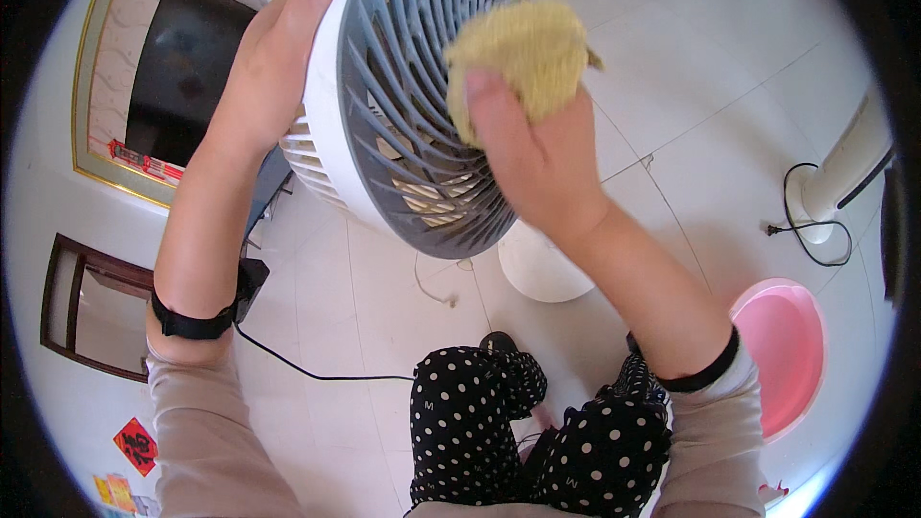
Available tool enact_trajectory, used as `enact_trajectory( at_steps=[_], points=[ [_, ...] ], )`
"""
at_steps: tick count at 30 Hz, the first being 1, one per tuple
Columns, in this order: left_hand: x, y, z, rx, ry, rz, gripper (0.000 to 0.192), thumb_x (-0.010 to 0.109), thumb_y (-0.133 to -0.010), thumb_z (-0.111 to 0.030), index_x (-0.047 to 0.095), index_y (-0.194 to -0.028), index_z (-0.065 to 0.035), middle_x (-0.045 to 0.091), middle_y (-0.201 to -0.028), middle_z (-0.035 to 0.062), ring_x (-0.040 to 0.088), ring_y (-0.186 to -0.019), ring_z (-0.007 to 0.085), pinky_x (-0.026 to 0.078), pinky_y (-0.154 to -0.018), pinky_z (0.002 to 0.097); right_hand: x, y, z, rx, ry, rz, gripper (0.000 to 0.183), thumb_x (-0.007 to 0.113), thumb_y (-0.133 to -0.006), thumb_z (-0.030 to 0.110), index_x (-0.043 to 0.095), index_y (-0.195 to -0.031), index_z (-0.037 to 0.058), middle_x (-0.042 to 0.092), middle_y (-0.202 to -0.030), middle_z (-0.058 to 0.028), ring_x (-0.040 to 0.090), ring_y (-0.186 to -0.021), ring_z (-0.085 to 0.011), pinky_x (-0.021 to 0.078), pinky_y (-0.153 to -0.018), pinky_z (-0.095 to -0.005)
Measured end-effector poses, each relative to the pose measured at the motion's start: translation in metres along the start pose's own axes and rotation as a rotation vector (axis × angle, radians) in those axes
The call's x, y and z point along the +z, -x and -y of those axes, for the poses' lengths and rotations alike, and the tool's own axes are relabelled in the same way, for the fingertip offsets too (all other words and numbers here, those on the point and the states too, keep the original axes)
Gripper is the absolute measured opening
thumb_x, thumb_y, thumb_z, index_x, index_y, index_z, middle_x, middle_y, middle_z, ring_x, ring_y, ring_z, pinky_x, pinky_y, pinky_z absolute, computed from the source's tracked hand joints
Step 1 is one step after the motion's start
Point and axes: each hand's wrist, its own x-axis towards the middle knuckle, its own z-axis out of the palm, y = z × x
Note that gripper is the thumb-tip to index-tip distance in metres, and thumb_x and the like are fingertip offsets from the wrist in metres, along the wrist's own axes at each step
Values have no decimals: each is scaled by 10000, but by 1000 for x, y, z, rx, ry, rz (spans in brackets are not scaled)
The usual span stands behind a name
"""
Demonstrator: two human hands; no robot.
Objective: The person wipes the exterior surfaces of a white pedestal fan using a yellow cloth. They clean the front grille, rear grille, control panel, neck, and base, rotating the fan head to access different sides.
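Note:
A white and grey electric fan head [432,180] fills the upper middle, its curved grille turned to the right. My left hand [288,50] grips the white rim of its housing at the upper left. Bunched in my right hand [540,137] is a yellow cloth [532,50], slightly blurred, held against or just in front of the grille's right side; whether it touches is hard to tell. Below the fan head shows a round white base [545,266], with part of it behind my right forearm.
A pink basin [781,360] stands on the tiled floor at the right. Beyond it are a white column-shaped appliance [838,165] and its black power cord [799,229]. A dark television [187,72] is at upper left. A black cable [324,377] runs from my left armband towards my legs.

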Motion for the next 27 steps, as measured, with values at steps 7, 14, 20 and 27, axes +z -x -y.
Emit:
enact_trajectory(
  at_steps=[7, 14, 20, 27],
  points=[
    [1, 0, 17, -223, 380, -76, 504, 397, -1002, -375, 489, -1387, -63, 516, -1375, 87, 483, -1250, 197, 328, -1069, 312, -15, 64, -45, 197, 58, 109, 152, 615, -829, 144, 647, -907, 18, 660, -888, -134, 617, -866, -331, 472, -787, -413],
    [-11, -10, 41, -199, 350, -6, 475, 420, -1005, -338, 482, -1378, -51, 568, -1299, 88, 544, -1160, 187, 409, -994, 332, -35, 16, -52, 377, 88, -133, 190, 569, -866, 141, 646, -919, -23, 658, -876, -189, 614, -847, -354, 470, -772, -411],
    [-10, -17, 68, -70, 491, 54, 503, 316, -1021, -313, 424, -1431, -42, 516, -1382, 82, 479, -1259, 181, 334, -1078, 306, -10, -26, -49, -333, 261, -137, 154, 548, -805, 86, 645, -901, 14, 624, -890, -219, 529, -910, -430, 390, -821, -501],
    [-12, -12, 76, -324, 440, -134, 480, 367, -1009, -309, 454, -1402, -48, 541, -1345, 82, 508, -1218, 170, 377, -1040, 316, -21, 58, -85, 123, 123, -42, 245, 520, -791, 1, 638, -1006, 6, 626, -958, -202, 544, -941, -404, 419, -860, -462]
  ],
)
